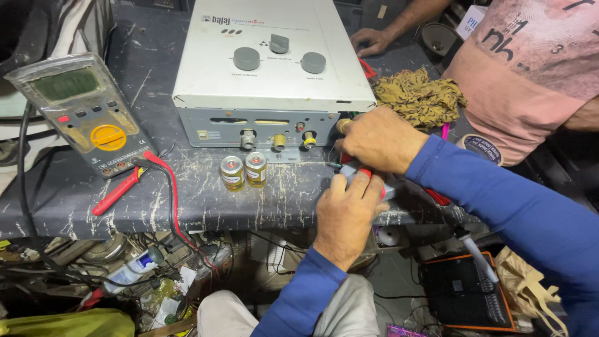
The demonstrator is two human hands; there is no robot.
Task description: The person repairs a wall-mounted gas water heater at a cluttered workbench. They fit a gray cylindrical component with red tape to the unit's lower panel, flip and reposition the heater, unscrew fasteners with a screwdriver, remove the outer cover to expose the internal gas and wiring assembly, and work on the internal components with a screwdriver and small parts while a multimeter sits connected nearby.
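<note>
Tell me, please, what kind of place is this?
Probably a small appliance repair workshop. A white water heater lies on a scratched dark workbench, a multimeter with red probes rests beside it, and tangled wires and parts clutter the floor below.

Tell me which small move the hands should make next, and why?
Probably bring the small part pinched by the left hand and right hand up to the open end of the water heater, since both hands already hold it there and the two batteries stand loose beside them.
</note>
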